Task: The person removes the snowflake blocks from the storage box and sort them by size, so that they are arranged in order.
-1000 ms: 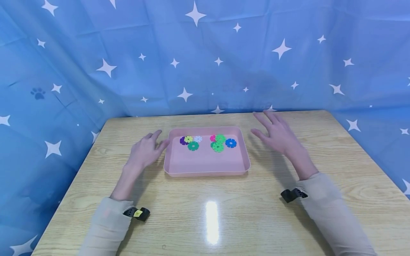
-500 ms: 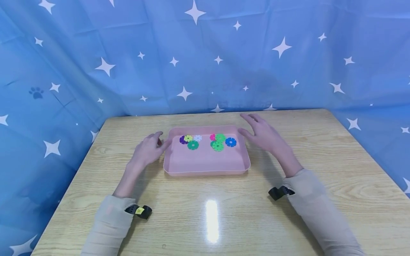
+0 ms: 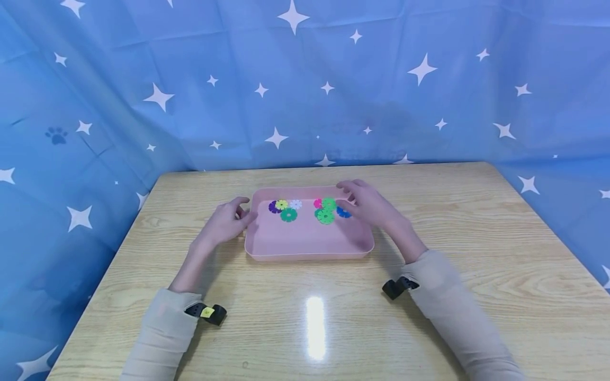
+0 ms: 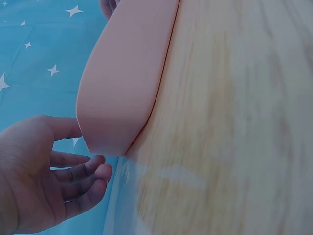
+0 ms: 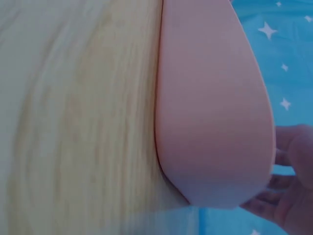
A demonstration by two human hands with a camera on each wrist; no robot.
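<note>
Right hand (image 3: 368,205) over partly hidden blue disc (image 3: 343,214) in pink tray (image 3: 307,241)

We find the head view evenly bright and fairly sharp, with a narrow white glare on the near part of the table (image 3: 267,323) and soft shadows along the inner side of both sleeves (image 3: 448,307). In the wrist views we see dimmer light, blurred wood grain and shading on the tray (image 4: 124,73).
</note>
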